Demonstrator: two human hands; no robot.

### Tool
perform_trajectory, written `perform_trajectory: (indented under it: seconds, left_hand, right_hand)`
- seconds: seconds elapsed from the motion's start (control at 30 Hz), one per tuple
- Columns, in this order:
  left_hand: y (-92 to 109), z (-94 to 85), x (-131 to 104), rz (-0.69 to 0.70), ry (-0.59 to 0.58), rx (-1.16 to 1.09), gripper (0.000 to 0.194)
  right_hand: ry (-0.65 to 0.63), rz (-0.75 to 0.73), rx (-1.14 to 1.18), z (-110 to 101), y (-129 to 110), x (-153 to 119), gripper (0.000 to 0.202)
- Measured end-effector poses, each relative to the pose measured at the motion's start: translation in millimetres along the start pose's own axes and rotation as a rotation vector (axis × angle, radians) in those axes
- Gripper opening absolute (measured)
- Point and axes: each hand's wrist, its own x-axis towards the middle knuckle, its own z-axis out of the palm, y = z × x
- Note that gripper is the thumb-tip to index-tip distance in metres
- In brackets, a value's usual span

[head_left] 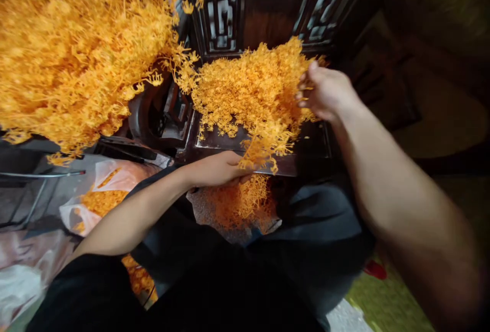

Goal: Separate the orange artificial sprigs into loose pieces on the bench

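Note:
A heap of orange flower sprigs (245, 84), apparently artificial, lies on the seat of a dark carved wooden chair (298, 166). At its front edge my left hand (216, 170) is closed on a small bunch of orange sprigs (264, 151), palm low and fingers partly hidden. My right hand (327, 90) is at the heap's right side, fingers curled in against the sprigs and slightly blurred. What those fingers hold, if anything, is hidden. Between my knees, below the left hand, sits an open clear plastic bag (201, 214) with more orange sprigs inside.
A much larger mound of orange sprigs (76, 51) fills the upper left, beside the chair's curved armrest (143, 112). White plastic bags (105, 171) with orange pieces stand on the floor at left. The carved chair back (268, 21) rises behind the heap.

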Motion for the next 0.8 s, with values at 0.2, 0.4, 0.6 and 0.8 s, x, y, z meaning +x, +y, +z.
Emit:
perform_trajectory:
  seconds: [0.2,0.4,0.6,0.8]
  left_hand:
    - [-2.5,-9.7,27.4,0.111,0.254,-0.107,0.048]
    - [8.0,-15.7,21.3,0.166,0.203,-0.083,0.048]
    - [16.8,-7.4,26.6,0.12,0.228,0.176,0.05]
    - [10.5,9.8,20.9,0.062,0.19,0.326,0.037]
  right_hand:
    - [0.123,-0.182,-0.32,39.5,-15.8,-11.8,0.079]
    - [-0.451,-0.108,-0.087,57.4,-56.4,-68.2,0.083]
    - [-0.284,-0.136,-0.371,87.3,-61.0,-81.9,0.045]
    - [0.182,-0.309,-0.58,28.8,-28.1,-25.3,0.01]
